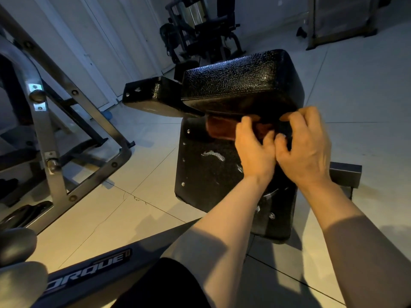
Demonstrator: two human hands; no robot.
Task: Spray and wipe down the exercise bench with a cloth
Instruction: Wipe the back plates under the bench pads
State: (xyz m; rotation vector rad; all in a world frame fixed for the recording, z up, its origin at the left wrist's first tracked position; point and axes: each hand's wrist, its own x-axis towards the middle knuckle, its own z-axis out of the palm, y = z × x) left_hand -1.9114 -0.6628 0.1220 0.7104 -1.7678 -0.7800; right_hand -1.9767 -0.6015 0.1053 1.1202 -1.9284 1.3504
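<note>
A black padded exercise bench fills the middle of the head view: a cracked upper pad (242, 85) and a worn lower pad (209, 170) with white scuffs. Between the two pads lies a dark reddish-brown cloth (222, 128). My left hand (255, 152) grips the cloth with curled fingers. Touching it on the right, my right hand (307, 147) has its fingers curled round a dark part at the gap, where the cloth's end is hidden. No spray bottle shows.
A grey steel machine frame (55, 130) stands at the left, with a bar marked "ORQUE" (89, 272) at the bottom left. More gym equipment (200, 30) stands at the back. Pale floor tiles (367, 107) surround the bench.
</note>
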